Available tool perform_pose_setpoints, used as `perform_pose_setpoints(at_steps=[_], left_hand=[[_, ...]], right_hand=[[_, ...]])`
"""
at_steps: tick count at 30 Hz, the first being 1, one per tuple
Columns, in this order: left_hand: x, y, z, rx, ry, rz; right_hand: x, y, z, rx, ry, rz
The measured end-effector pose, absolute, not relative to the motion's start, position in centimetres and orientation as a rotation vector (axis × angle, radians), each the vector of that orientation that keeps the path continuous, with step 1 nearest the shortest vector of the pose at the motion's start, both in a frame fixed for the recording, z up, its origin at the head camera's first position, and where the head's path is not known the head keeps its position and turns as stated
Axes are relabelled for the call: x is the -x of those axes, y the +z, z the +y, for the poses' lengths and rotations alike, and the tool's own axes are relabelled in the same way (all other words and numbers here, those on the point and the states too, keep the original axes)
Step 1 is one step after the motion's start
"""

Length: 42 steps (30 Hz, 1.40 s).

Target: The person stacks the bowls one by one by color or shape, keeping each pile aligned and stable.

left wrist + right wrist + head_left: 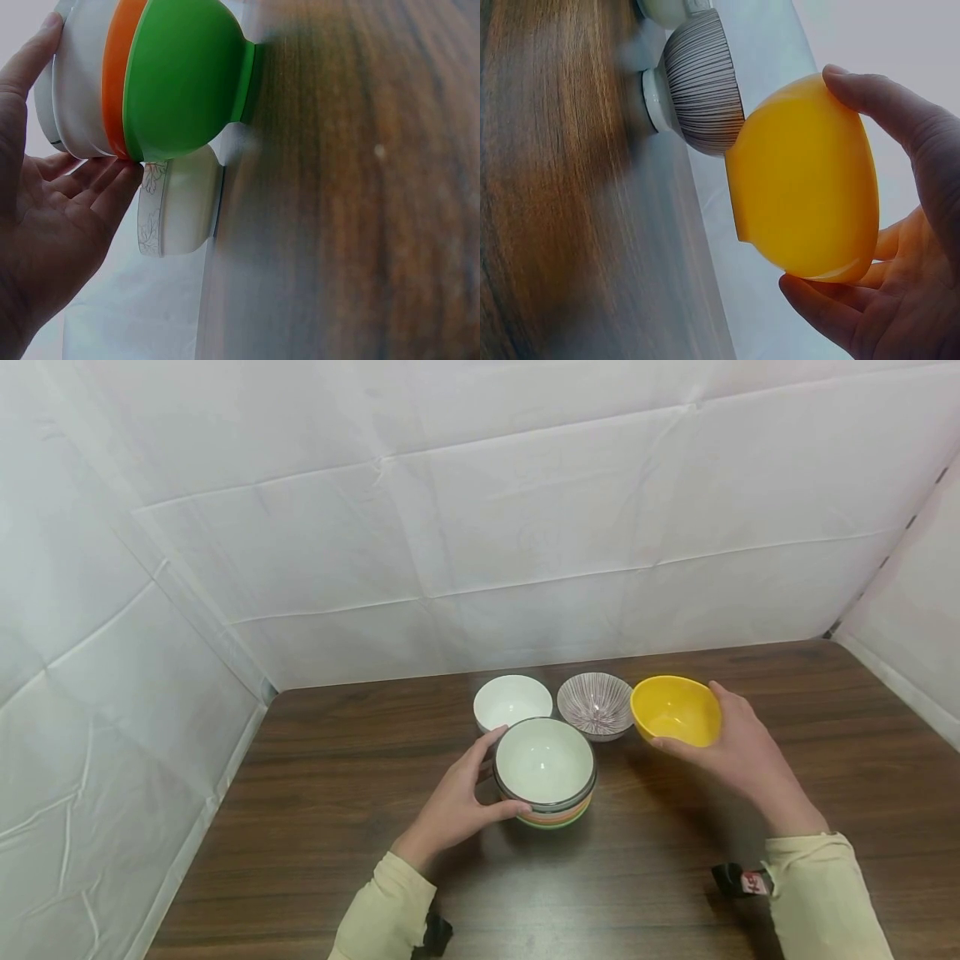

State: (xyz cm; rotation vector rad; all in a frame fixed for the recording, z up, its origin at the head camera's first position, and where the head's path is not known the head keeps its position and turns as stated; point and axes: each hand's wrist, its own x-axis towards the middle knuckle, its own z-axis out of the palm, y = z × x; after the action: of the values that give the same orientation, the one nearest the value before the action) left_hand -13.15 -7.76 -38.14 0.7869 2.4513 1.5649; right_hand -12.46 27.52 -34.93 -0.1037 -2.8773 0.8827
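Observation:
My left hand [459, 797] grips the left side of a stack of nested bowls [545, 764], thumb at the front and fingers behind. In the left wrist view a green bowl [187, 79] stands lowest on the table, with an orange bowl [120, 71] and whitish ones above. The top bowl is pale inside with a dark rim. My right hand [750, 756] holds a yellow bowl [802, 187] by its side, between thumb and fingers. This bowl is raised off the table, its opening facing up.
Behind the stack stands a white bowl [512, 700], with a faint line pattern in the left wrist view. Between it and the yellow bowl is a striped bowl [596, 703]. White sheeting [525, 560] walls the back and sides of the dark wooden table [322, 793].

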Motion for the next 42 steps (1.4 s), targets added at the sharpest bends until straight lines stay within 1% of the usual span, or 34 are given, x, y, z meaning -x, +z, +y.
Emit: perform_pose_setpoints(at_steps=[42], left_hand=[[13.2,-38.3,-7.8,-0.791,1.564,2.457]], right_hand=[[11.2,-32.9,24.5,0.007,0.969,-2.755]])
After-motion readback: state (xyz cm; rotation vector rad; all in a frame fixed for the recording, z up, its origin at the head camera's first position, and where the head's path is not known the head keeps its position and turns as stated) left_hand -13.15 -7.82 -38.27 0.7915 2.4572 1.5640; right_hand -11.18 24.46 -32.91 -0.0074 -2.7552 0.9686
